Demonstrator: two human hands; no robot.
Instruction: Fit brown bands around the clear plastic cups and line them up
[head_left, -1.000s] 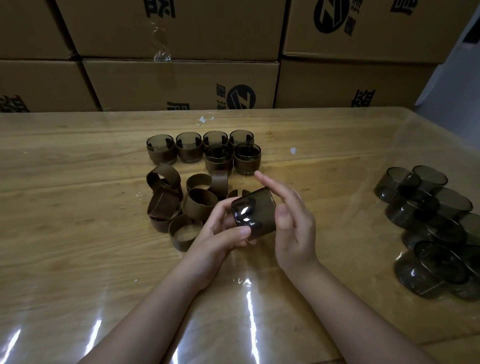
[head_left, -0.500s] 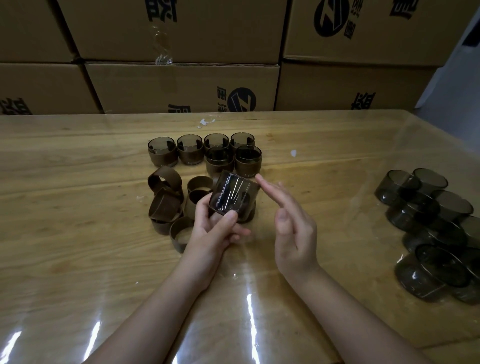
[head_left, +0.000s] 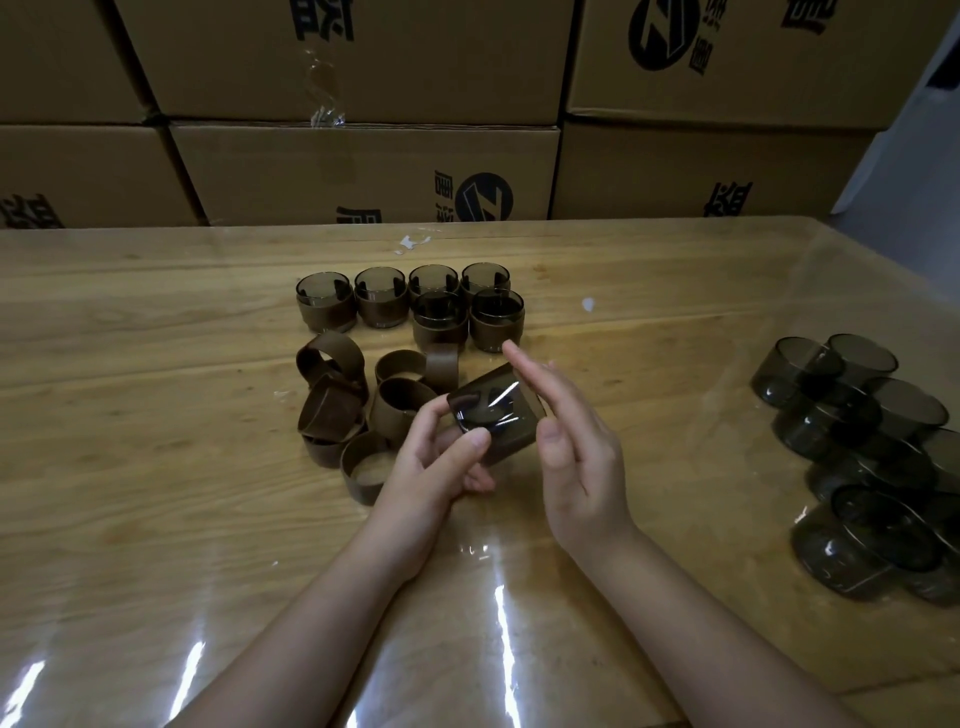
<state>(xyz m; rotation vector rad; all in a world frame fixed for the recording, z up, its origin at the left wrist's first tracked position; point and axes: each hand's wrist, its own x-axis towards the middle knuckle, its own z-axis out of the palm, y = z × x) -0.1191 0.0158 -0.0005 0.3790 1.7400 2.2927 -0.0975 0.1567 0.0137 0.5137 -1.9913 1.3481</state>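
My left hand (head_left: 436, 462) grips a smoky clear plastic cup (head_left: 493, 415) tilted on its side, its base toward me. My right hand (head_left: 576, 441) stands next to the cup with straight fingers laid along its right side. Several loose brown bands (head_left: 363, 410) lie in a heap to the left of the hands. Behind them, several banded cups (head_left: 410, 301) stand upright in two short rows. A pile of bare clear cups (head_left: 872, 447) lies at the right of the table.
The wooden table (head_left: 156, 415) is covered by a glossy clear sheet. Stacked cardboard boxes (head_left: 363, 166) form a wall along its far edge. The table's right edge runs just beyond the bare cups.
The cup rose toward the banded rows in my left hand half a second ago, then came back down and right. My right hand's fingers now lie flat along it.
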